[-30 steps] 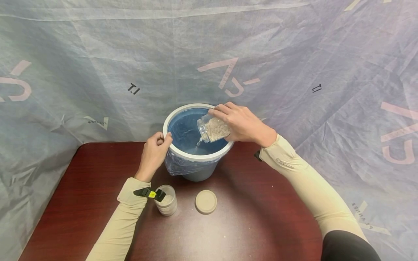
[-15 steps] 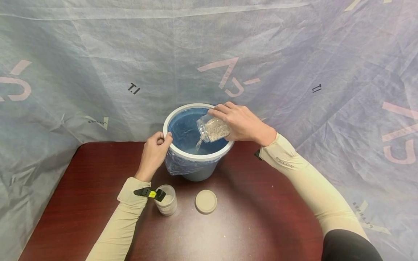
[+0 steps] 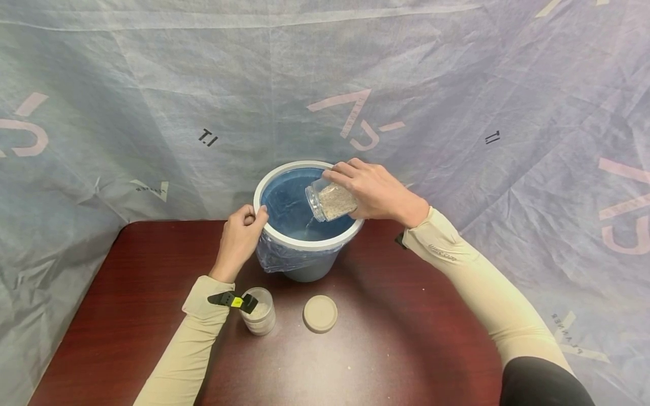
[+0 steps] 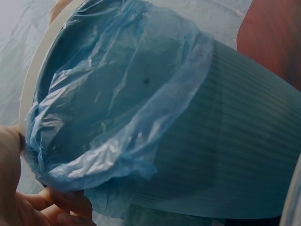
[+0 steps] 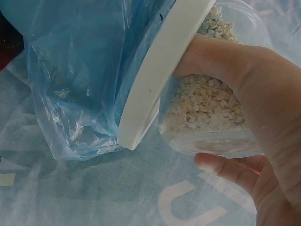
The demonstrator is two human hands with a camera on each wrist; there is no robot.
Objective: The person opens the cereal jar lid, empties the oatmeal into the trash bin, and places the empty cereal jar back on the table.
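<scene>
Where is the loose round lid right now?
In the head view, the tan lid lies flat on the dark red table, in front of the bin and right of the small jar.

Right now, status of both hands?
Left hand: fingers curled on the bin's white rim, gripping it.
Right hand: holding the tilted clear jar of flakes over the bin.

- A second clear jar [image 3: 259, 312], partly filled with pale flakes, is standing uncapped on the dark red table [image 3: 406, 338].
- A round beige lid [image 3: 320, 313] is lying flat just beside it.
- Grey printed sheeting [image 3: 152, 84] is hanging behind.
</scene>
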